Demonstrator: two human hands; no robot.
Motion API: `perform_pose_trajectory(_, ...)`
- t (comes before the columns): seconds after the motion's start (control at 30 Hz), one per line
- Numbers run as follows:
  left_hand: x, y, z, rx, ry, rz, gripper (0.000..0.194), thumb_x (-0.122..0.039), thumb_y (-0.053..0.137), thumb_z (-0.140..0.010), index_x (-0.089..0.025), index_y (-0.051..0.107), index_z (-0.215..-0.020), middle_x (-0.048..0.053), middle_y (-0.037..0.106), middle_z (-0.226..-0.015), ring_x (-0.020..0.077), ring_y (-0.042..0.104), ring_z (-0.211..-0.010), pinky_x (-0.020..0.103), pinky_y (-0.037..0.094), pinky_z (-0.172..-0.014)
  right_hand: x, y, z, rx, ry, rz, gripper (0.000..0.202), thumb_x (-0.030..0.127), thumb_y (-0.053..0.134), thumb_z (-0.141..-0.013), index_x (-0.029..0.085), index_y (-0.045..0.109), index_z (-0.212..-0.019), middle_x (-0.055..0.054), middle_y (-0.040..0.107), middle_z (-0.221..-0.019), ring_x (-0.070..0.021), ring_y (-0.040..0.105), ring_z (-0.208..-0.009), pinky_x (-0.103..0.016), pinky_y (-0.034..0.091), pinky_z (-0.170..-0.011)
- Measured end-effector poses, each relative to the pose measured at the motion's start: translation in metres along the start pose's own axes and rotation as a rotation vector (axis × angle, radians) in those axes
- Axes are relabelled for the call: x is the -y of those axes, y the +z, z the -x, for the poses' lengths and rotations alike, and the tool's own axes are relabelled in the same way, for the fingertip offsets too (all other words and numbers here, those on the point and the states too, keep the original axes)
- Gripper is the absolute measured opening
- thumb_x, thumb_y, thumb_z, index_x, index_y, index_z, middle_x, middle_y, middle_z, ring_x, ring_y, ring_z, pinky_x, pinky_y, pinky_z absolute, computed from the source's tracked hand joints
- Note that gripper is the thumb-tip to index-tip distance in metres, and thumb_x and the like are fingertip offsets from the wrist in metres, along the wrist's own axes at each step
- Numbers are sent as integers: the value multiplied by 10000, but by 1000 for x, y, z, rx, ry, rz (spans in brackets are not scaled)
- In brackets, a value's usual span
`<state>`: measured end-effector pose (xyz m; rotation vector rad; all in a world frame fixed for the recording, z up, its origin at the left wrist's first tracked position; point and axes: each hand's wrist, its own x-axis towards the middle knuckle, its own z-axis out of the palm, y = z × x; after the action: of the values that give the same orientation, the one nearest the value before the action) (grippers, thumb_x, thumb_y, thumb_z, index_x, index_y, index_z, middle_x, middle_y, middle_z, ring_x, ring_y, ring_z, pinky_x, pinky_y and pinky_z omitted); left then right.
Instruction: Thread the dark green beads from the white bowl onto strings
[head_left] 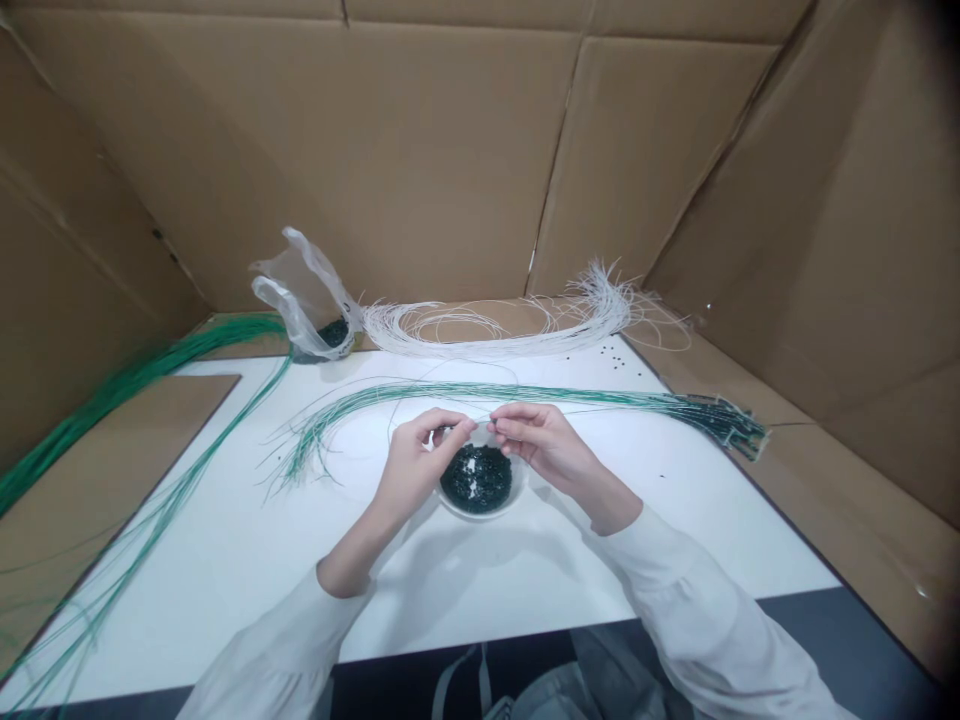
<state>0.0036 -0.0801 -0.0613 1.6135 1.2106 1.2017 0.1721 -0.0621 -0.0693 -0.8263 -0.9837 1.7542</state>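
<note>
Both hands are raised over a white bowl (517, 490) filled with small dark green, glossy beads (480, 478). My left hand (420, 450) is closed in a pinch at the bowl's far left rim, with a thin wire at its fingertips. Facing it, my right hand (544, 445) also pinches, and a small dark bead (492, 425) shows at its fingertips. A short gap separates the two hands, and a fine line seems to span it. Just beyond them lies a bundle of thin green wires (465, 388), its right end carrying dark beaded pieces (724, 425).
A clear plastic bag (307, 300) with dark beads stands at the back left. Coiled white strands (495, 345) lie along the back. More green wires (135, 385) spread down the left side. Loose beads (615, 360) dot the white tabletop (675, 530). Cardboard walls (337, 150) enclose it.
</note>
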Motion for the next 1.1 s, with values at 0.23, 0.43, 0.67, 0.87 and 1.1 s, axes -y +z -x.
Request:
perform_pose_trajectory(0.23, -1, 0, 1, 14, 10, -39, 177, -319, 577, -746, -162, 656, -722, 20, 608, -685, 117, 456, -618, 217, 341, -587, -1, -2, -1, -4, -28, -17, 173, 191, 754, -568, 157, 695, -727, -12, 649, -644, -60, 547, -540, -152, 449, -515)
perform_pose_trajectory(0.43, -2, 0, 1, 10, 49, -100, 176, -315, 560, -761, -168, 650, -728, 17, 602, -683, 117, 440, -605, 221, 336, -584, -1, -1, 0, -20, -51, 34, 160, 215, 752, -564, 163, 690, -702, -27, 659, -700, -87, 569, -575, -171, 457, -498)
perform_pose_trajectory(0.67, -1, 0, 2, -17, 186, -282, 159, -289, 545, -777, -185, 653, -726, 10, 618, -681, 122, 421, -605, 234, 341, -627, -2, -5, 0, -74, -255, 309, 152, 244, 728, -607, 158, 704, -730, -21, 637, -621, -95, 541, -492, -210, 465, -480)
perform_pose_trajectory(0.87, 1, 0, 2, -9, 216, -337, 147, -267, 537, -787, -186, 651, -741, 0, 625, -690, 119, 425, -621, 237, 348, -628, 3, -1, 3, -60, -294, 434, 118, 229, 713, -612, 154, 707, -703, -35, 659, -704, -93, 532, -498, -210, 468, -463)
perform_pose_trajectory(1.1, 2, -1, 4, -19, 231, -330, 136, -260, 547, -784, -182, 646, -734, -3, 630, -698, 112, 433, -619, 239, 356, -628, 4, -4, 1, -69, -278, 342, 125, 231, 718, -616, 171, 711, -725, -25, 656, -664, -88, 538, -484, -209, 468, -465)
